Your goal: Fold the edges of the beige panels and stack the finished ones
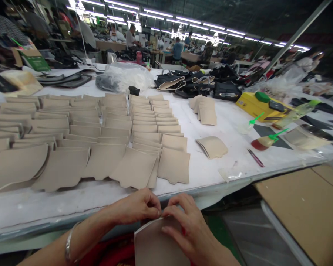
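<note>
Risk: the beige panel (152,245) could slip or crease, since only fingertips pinch its top edge and it sits unsupported below the table (208,181) rim. Left hand (138,207) is curled closed, pinching that edge. Right hand (187,227) pinches beside it, other fingers loosely spread on the panel. Matching cut pieces (86,129) lie ahead.

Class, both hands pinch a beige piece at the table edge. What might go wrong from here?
The left hand and right hand pinch the beige piece only at its top edge, off the table: it may slip or crease. A nudge might disorder the laid-out pieces nearby.
</note>
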`<state>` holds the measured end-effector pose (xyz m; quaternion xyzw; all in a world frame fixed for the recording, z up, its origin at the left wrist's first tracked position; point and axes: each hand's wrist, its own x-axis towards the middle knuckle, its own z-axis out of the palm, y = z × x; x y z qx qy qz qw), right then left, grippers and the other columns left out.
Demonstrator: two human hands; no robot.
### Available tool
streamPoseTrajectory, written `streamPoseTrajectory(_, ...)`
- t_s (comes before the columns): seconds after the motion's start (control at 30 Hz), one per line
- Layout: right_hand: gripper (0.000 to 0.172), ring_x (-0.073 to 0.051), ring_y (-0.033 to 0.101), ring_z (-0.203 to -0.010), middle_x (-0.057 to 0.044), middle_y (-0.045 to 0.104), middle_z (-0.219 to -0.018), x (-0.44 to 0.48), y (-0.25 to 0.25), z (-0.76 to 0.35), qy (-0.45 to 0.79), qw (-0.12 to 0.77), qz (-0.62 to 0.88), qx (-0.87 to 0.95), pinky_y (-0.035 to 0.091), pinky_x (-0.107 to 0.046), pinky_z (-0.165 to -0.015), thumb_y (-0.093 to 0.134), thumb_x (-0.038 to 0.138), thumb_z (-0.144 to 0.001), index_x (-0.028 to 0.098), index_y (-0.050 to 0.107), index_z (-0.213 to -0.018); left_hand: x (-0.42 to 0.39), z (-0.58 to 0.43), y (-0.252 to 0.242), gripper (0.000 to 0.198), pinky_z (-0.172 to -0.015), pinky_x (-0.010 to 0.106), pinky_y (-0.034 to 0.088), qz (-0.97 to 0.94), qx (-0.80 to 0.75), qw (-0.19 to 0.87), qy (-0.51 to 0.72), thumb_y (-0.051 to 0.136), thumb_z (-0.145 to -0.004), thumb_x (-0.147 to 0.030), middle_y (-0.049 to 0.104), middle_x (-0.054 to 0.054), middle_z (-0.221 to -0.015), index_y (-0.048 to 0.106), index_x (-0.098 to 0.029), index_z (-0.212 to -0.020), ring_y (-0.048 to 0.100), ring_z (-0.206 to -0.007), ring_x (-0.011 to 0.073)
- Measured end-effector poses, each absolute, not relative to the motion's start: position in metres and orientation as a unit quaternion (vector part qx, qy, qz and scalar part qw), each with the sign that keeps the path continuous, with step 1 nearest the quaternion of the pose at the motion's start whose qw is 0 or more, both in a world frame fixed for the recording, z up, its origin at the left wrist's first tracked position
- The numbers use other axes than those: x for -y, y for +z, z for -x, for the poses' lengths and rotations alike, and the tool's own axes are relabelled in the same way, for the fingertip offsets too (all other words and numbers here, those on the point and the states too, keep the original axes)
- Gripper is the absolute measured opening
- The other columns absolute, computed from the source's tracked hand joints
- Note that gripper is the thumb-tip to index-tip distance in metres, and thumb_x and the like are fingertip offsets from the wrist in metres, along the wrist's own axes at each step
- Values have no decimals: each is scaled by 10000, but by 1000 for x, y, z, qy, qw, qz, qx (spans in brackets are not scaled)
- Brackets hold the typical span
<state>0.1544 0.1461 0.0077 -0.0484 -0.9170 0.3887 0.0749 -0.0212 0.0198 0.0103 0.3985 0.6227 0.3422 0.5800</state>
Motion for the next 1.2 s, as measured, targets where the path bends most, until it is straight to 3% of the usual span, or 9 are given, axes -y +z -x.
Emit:
streamPoseTrajectory(0.17,208,-218,490,-914,-29,581,-956,-138,7,-147,330,91,13,940,342,-373,-814,679,46,-787,191,552,-867,-19,18,8,156,-472,213,245,-421,-636,555,332,512,-726,-245,401,-56,-535,616,-143,-669,336,-524,95)
streamPoseTrajectory(0.37,172,-204,510,-913,-22,580,-910,-139,20,-145,339,15,-24,940,368,-357,-807,642,54,-813,187,533,-811,-20,14,13,111,-484,211,242,-457,-690,473,303,489,-669,-178,398,-59,-526,578,-158,-606,361,-542,102)
streamPoseTrajectory(0.53,136,-191,551,-902,-19,581,-873,-152,69,-153,363,15,-143,921,398,-393,-928,565,262,-941,225,522,-817,-31,27,44,132,-516,231,231,-492,-704,419,295,472,-714,-171,381,-53,-551,516,-165,-589,363,-567,105)
streamPoseTrajectory(0.63,204,-189,568,-911,-39,568,-909,-161,92,-153,453,17,-114,884,465,-350,-884,457,341,-992,246,489,-814,-40,33,60,151,-507,234,227,-532,-660,442,292,491,-741,-191,344,-56,-565,491,-170,-591,325,-561,100)
streamPoseTrajectory(0.73,140,-202,568,-978,-64,569,-1009,-161,84,-152,489,51,-103,865,496,-317,-827,444,292,-979,247,448,-848,-44,29,57,176,-497,227,239,-543,-594,512,300,504,-763,-218,326,-55,-582,477,-171,-595,310,-556,98)
streamPoseTrajectory(0.87,136,-216,562,-1061,-86,570,-1116,-146,37,-161,405,107,-20,908,476,-328,-858,453,107,-886,234,408,-896,-32,19,32,301,-518,231,247,-502,-569,558,336,492,-858,-331,299,-49,-612,448,-172,-607,286,-581,104)
streamPoseTrajectory(1.03,169,-217,582,-989,-64,604,-1031,-132,7,-173,342,129,41,930,457,-325,-797,409,66,-876,232,381,-890,0,15,30,414,-663,226,369,-455,-614,539,354,376,-965,-436,571,-3,-778,664,-150,-882,494,-737,149)
streamPoseTrajectory(1.1,184,-210,585,-899,-46,613,-967,-131,9,-172,327,113,38,938,440,-332,-768,397,49,-868,231,374,-890,9,13,37,285,-677,217,371,-443,-658,522,314,519,-909,-402,630,-14,-834,699,-185,-959,541,-783,157)
streamPoseTrajectory(1.2,186,-193,538,-727,-20,591,-850,-131,12,-167,302,82,25,949,403,-335,-706,385,44,-865,227,351,-861,16,6,40,137,-646,213,354,-447,-703,484,268,614,-814,-256,666,-40,-807,715,-209,-895,574,-758,151)
